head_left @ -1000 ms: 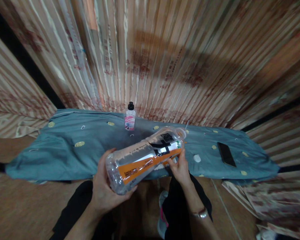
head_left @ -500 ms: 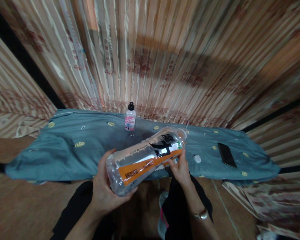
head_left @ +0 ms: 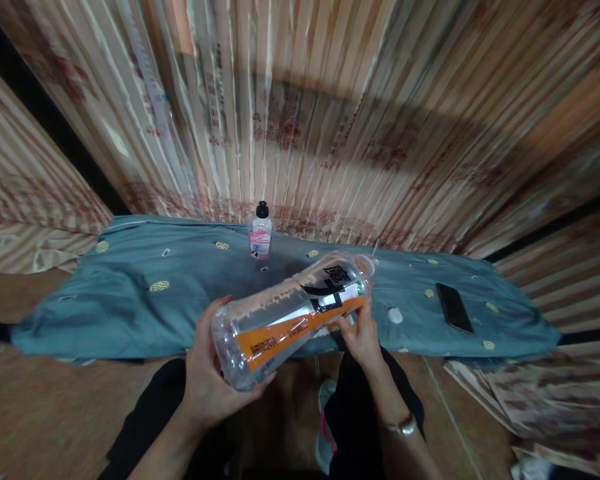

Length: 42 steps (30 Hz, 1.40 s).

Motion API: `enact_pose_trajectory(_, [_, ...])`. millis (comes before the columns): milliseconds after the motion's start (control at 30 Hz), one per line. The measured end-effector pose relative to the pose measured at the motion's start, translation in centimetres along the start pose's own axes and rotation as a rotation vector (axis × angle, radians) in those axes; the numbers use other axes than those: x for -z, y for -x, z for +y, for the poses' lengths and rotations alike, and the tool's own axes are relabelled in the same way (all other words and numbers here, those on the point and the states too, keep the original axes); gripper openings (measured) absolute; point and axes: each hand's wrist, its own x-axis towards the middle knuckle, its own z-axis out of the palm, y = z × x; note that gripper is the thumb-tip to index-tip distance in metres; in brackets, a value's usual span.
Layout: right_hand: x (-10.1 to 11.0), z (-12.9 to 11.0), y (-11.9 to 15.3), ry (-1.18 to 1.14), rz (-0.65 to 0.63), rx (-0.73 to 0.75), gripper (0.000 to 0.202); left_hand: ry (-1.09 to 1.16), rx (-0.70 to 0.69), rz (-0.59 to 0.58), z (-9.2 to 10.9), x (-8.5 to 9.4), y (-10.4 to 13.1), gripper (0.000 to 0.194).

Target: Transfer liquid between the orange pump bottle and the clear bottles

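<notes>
A large clear plastic bottle with a silver, orange and black label lies tilted across the middle of the head view. Its mouth points up and to the right, uncapped. My left hand is wrapped round the base. Farther up, my right hand grips the underside near the shoulder, thumb and fingers at the label's lower edge. Something whitish shows beneath the bottle by the right thumb, too hidden to name. A white round cap rests on the cloth to the right of this hand.
The teal patterned cloth covers a long narrow surface. A small bottle with a black cap stands at the back. At right lies a dark phone. Behind hangs a pleated curtain; black poles slant at both sides.
The bottle has rolled very slightly in my hands, so its label sits a little differently. Both hands keep nearly the same place.
</notes>
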Motion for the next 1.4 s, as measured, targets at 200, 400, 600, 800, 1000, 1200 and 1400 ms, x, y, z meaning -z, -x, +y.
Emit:
enact_pose_trajectory(200, [0.1, -0.1, -0.1, -0.012, -0.013, -0.023, 0.079, -0.03, -0.013, -0.006, -0.2, 0.0, 0.1, 0.101])
enact_pose_trajectory(400, [0.0, -0.1, -0.1, -0.021, -0.005, -0.032, 0.081, 0.012, 0.014, 0.033, 0.1, -0.5, 0.0, 0.095])
enact_pose_trajectory(600, [-0.1, 0.0, -0.1, -0.014, 0.003, -0.009, 0.081, 0.064, 0.064, 0.108, 0.0, -1.0, 0.4, 0.097])
enact_pose_trajectory(800, [-0.1, 0.0, -0.1, -0.006, 0.01, -0.005, 0.085, 0.016, 0.029, 0.038, -0.1, -0.4, 0.2, 0.104])
enact_pose_trajectory(1000, [-0.1, 0.0, -0.1, -0.007, -0.002, -0.009, 0.085, 0.026, 0.036, 0.101, 0.1, -0.7, 0.2, 0.093])
enact_pose_trajectory(1200, [-0.2, 0.3, 0.0, -0.002, 0.014, -0.001, 0.084, 0.019, 0.074, 0.111, 0.2, -1.0, 0.4, 0.092])
enact_pose_trajectory(1400, [-0.1, 0.0, 0.0, -0.002, 0.002, -0.01, 0.085, 0.004, 0.02, 0.02, 0.2, -0.2, 0.0, 0.101])
